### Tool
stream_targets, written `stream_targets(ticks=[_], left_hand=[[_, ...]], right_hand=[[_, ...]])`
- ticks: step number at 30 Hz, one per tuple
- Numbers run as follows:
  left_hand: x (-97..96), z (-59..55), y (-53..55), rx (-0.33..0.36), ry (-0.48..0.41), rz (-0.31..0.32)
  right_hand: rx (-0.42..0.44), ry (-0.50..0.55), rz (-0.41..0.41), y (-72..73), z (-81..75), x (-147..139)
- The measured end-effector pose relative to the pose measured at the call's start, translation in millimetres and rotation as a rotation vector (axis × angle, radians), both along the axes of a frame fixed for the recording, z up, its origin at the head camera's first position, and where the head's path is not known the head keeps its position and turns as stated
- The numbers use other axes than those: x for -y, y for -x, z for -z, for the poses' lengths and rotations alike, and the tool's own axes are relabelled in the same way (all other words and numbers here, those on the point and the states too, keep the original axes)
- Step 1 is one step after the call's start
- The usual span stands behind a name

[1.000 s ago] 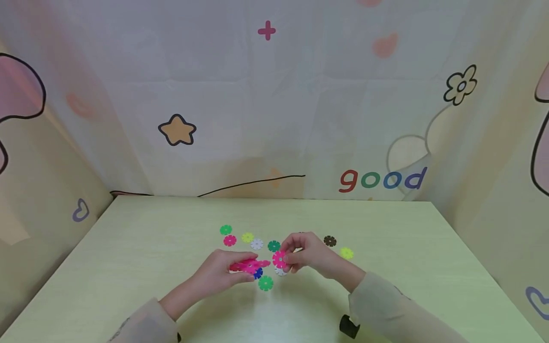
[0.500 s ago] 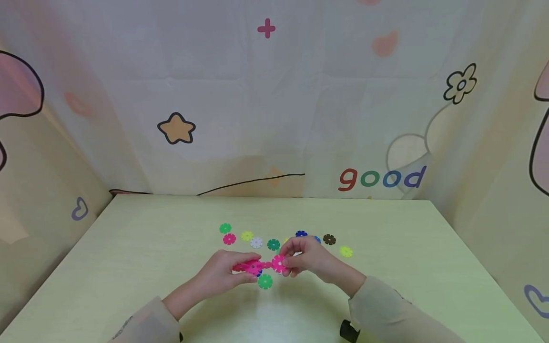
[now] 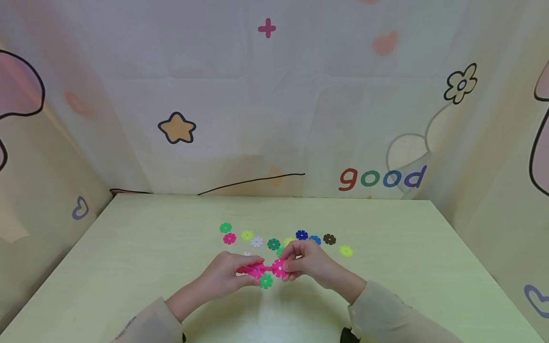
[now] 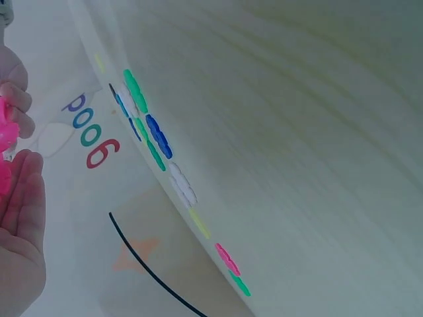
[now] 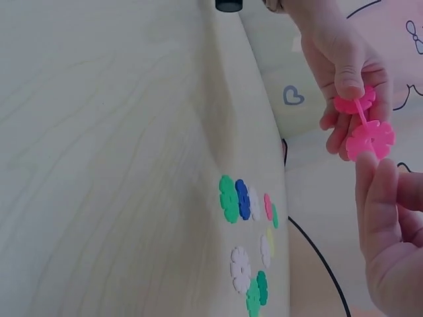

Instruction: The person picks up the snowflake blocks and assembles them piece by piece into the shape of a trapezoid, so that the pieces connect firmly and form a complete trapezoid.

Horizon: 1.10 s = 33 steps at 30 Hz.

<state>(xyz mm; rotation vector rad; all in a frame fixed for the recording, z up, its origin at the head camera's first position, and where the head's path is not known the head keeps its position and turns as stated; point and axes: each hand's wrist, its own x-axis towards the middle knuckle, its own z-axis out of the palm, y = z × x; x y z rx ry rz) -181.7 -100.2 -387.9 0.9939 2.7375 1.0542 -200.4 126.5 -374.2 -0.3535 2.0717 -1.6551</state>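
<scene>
In the head view my left hand (image 3: 220, 272) grips a cluster of pink snowflake discs (image 3: 256, 271) between thumb and fingers, low over the table. My right hand (image 3: 312, 266) pinches another pink snowflake disc (image 3: 279, 268) by its edge, just to the right. A thin edge-on pink disc (image 3: 268, 268) bridges the cluster and the right hand's disc. The right wrist view shows the right fingertips at the rim of the slotted pink disc (image 5: 370, 140), while the left thumb presses the pink cluster (image 5: 357, 100) behind it. The left palm hides part of the cluster.
Loose snowflake discs lie on the table (image 3: 171, 238) beyond the hands, among them a brown disc (image 3: 329, 239), a dark blue disc (image 3: 302, 235) and a white disc (image 3: 256, 242). A green disc (image 3: 266, 281) lies below the held pieces. A printed cloth backdrop (image 3: 240, 105) stands behind.
The gap between the left hand's pink cluster and the right hand's pink disc has closed. Both hands have shifted slightly toward the near side, and the left hand also a little right.
</scene>
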Motion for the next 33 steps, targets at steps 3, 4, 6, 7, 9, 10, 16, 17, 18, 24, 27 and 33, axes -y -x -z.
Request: stream_targets(ticks=[3, 4, 6, 7, 9, 10, 16, 17, 18, 24, 27, 33], left_hand=[[-1.0, 0.6, 0.6, 0.004, -0.006, -0.005], [-1.2, 0.9, 0.7, 0.006, -0.005, -0.007], [-1.6, 2.0, 1.3, 0.011, -0.002, -0.005], [-1.8, 2.6, 1.7, 0.015, 0.003, -0.003], [-2.2, 3.4, 2.3, 0.026, 0.009, 0.003], [-2.4, 3.6, 2.5, 0.031, 0.012, 0.006], [-4.2, 2.7, 2.8, 0.022, 0.018, 0.007], [-4.7, 2.3, 2.7, 0.020, 0.015, 0.008], [-5.3, 1.8, 2.8, 0.020, 0.008, 0.014], [-11.4, 0.1, 3.1, 0.018, -0.016, 0.054], [-13.8, 0.2, 3.0, 0.012, -0.012, 0.063], [-16.3, 0.4, 2.2, 0.002, 0.010, 0.070]], right_hand=[[0.005, 0.003, 0.020, -0.7, 0.5, 0], [0.007, 0.006, 0.024, -1.0, 0.6, 1], [0.011, 0.008, 0.029, -1.7, 1.0, 0], [0.014, 0.010, 0.030, -2.2, 1.3, 0], [0.018, 0.015, 0.030, -3.2, 1.6, 0], [0.020, 0.016, 0.030, -3.7, 1.5, -1], [0.033, 0.007, 0.046, -4.1, 2.4, -1], [0.036, 0.006, 0.049, -4.0, 2.6, -1], [0.039, 0.007, 0.050, -3.9, 2.9, -1], [0.056, 0.029, 0.043, -5.4, 3.1, -1], [0.062, 0.041, 0.036, -6.3, 3.1, 0], [0.076, 0.064, 0.028, -7.6, 4.5, 1]])
